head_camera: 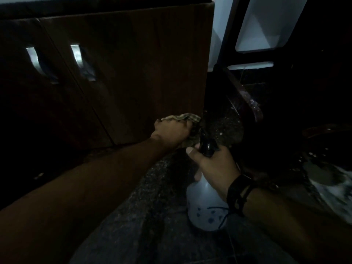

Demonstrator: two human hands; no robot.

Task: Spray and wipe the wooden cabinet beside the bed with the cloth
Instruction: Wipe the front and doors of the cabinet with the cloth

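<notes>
The dark wooden cabinet (137,73) fills the upper left of the dim head view, with two metal door handles. My left hand (171,130) presses a checked cloth (188,118) against the cabinet's lower right corner, close to the floor. My right hand (213,168) grips the neck of a pale spray bottle (205,210) with a black trigger head, held upright just right of the cloth. A dark band sits on my right wrist.
A dark wooden chair or bed frame (245,103) stands right of the cabinet, with a pale wall behind it. Speckled stone floor (152,216) runs below my arms. A patterned fabric (327,180) lies at the right edge.
</notes>
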